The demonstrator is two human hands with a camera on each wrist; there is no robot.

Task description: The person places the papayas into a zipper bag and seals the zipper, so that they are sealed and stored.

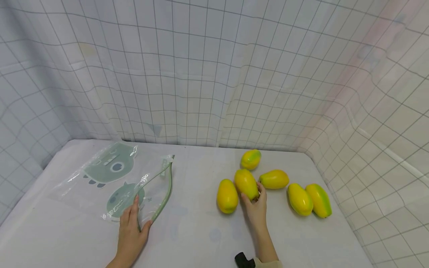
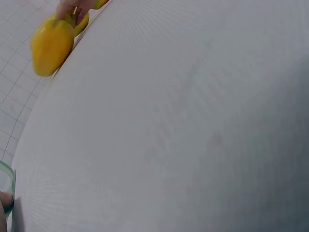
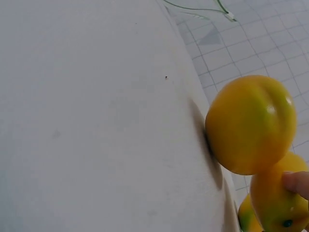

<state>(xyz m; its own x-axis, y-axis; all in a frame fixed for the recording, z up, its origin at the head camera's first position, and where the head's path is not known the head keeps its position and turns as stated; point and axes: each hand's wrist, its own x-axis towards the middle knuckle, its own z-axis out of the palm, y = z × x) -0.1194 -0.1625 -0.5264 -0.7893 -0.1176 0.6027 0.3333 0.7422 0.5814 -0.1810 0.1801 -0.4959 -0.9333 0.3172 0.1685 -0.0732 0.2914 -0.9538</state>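
My left hand (image 1: 130, 230) lies at the mouth of a clear zip bag (image 1: 157, 203) with a green edge and green cartoon prints, its fingers extended and thumb spread along the opening. In the left wrist view the thumb (image 2: 6, 198) shows against the green rim. My right hand (image 1: 256, 208) grips the near end of a yellow papaya (image 1: 245, 182) between thumb and fingers. Just left of that fruit lies another papaya (image 1: 227, 196); it appears large in the right wrist view, in front of the gripped one (image 3: 273, 188).
Further papayas lie on the white table (image 1: 194, 230): one behind (image 1: 250, 159), one to the right (image 1: 275, 179), and two side by side (image 1: 299, 199) near the right edge. A checked curtain (image 1: 201, 74) encloses the back and sides.
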